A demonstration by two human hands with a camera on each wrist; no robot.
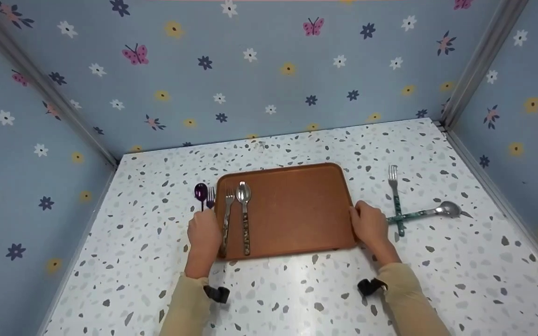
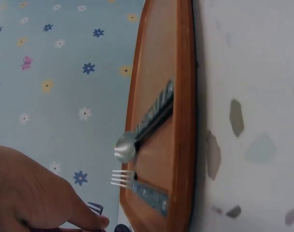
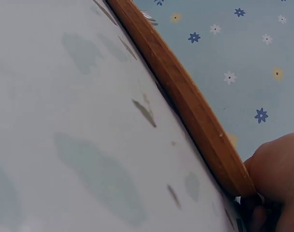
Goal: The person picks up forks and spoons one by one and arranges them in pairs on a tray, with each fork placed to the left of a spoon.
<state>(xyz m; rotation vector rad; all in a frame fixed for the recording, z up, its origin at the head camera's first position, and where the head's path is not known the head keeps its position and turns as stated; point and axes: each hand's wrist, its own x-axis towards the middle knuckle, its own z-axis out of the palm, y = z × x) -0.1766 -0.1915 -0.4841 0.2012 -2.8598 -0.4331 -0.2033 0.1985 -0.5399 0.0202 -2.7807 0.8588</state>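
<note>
A brown tray point(image 1: 297, 210) lies between the hands. Along its left side are a fork point(image 1: 227, 219) and a spoon point(image 1: 244, 219), both with dark patterned handles. My left hand point(image 1: 204, 229) is beside the tray's left edge and grips a purple spoon point(image 1: 201, 191) and a purple fork point(image 1: 211, 197) by their handles, which the fingers mostly hide. In the left wrist view, fingers point(image 2: 84, 215) press down over the purple handle. My right hand point(image 1: 371, 224) grips the tray's right rim; its lower fingers are partly hidden in the right wrist view.
Right of the tray, a green-handled fork point(image 1: 395, 198) and a green-handled spoon point(image 1: 437, 210) lie crossed, the spoon's handle end close to the right hand. The speckled white table point(image 1: 287, 298) is bordered by flowered blue panels point(image 1: 259, 70) at the back and sides.
</note>
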